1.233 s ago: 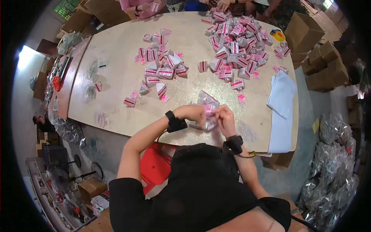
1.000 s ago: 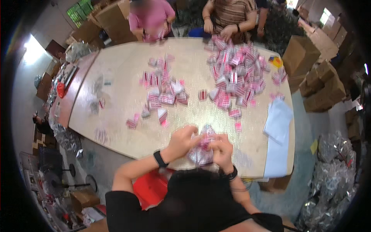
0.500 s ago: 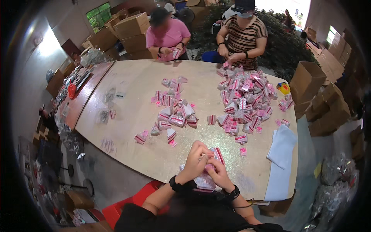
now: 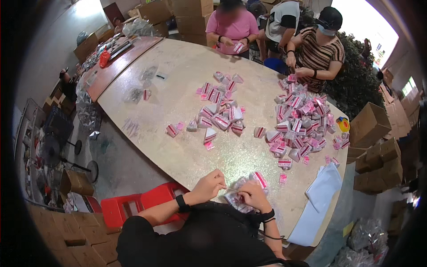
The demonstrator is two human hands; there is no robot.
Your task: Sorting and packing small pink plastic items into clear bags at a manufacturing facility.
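Hands (image 4: 209, 186) shifted lower w/ packet (image 4: 242, 192); pink piles (image 4: 300, 124) ahead.

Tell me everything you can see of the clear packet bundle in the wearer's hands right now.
The clear packet bundle is a small cluster of glossy, see-through plastic bags with pink and white contents, one pink-and-white end poking out toward the right. It sits at the near edge of the pale speckled table, resting on it or just above it. The left hand pinches at its left side while the right hand covers its lower part. The count of packets is too blurred to tell.
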